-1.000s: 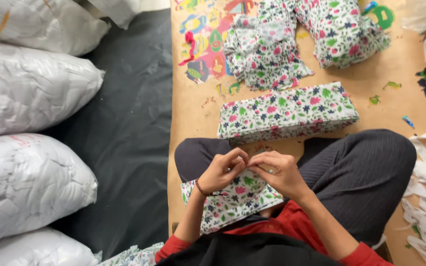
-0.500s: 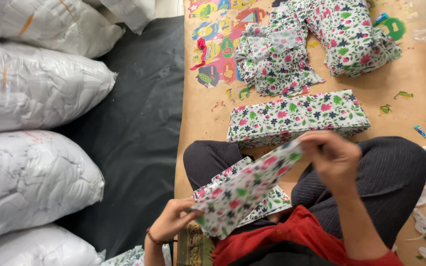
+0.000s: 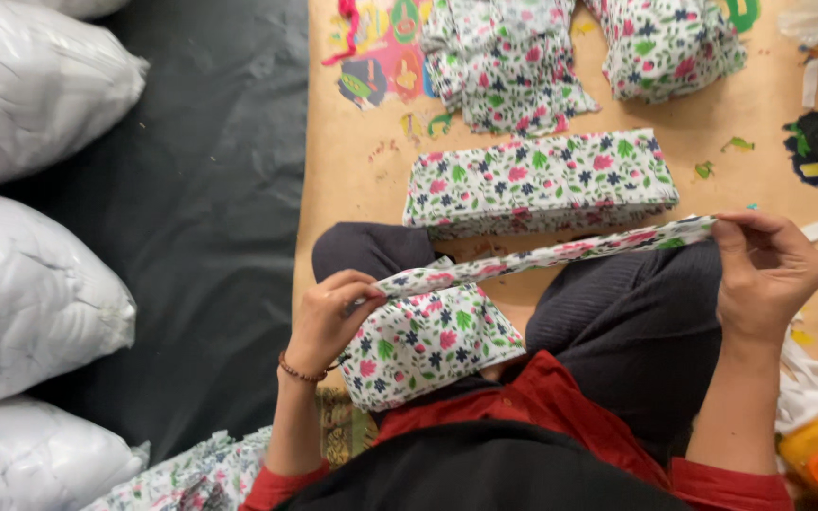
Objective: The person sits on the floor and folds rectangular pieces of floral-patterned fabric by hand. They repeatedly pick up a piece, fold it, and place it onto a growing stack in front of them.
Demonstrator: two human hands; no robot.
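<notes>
A floor-level sewing workshop: stacked floral fabric pieces [image 3: 542, 182], stuffed white sacks [image 3: 35, 293].

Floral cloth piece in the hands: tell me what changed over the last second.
The hands drew apart: left hand and right hand now stretch the floral strip taut between them, where it was bunched in the lap. The folded floral stack, the loose floral pieces and the white sacks stayed put.

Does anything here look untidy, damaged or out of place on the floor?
Yes. Small coloured paper scraps lie scattered on the tan floor board, and the loose floral cloth heap at the top is rumpled, unlike the neat folded floral stack. The floral strip between the left hand and right hand looks undamaged.
</notes>
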